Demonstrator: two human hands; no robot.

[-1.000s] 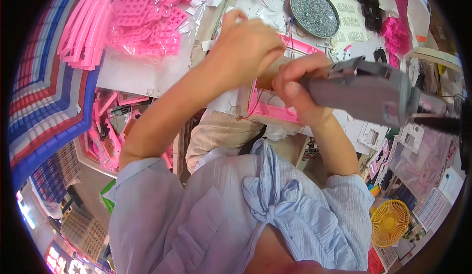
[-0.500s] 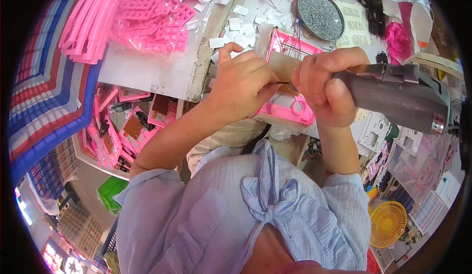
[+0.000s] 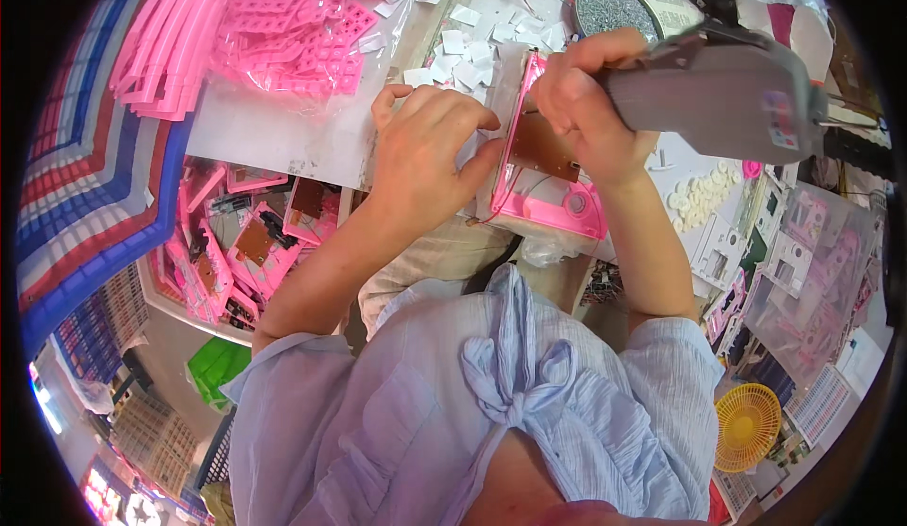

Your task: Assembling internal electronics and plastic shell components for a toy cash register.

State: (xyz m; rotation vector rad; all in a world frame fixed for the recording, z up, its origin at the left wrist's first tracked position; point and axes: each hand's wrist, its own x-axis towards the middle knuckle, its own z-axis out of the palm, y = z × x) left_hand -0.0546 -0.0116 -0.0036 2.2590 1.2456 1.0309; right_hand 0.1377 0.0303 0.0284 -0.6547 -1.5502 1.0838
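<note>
Your left hand (image 3: 425,153) pins the pink plastic casing (image 3: 543,172) at twelve o'clock; your right hand (image 3: 586,101) grips the grey power screwdriver (image 3: 727,92). It looks light, rigid, brittle: hold the rim, avoiding wires.

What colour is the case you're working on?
Pink, with a brown board inside the case; the head view shows it.

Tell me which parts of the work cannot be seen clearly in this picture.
- Head view: tip of the grey power tool, hidden behind the right hand.
- Head view: left edge of the pink housing, covered by the left hand.
- Head view: parts on the brown board, too small to tell.
</note>
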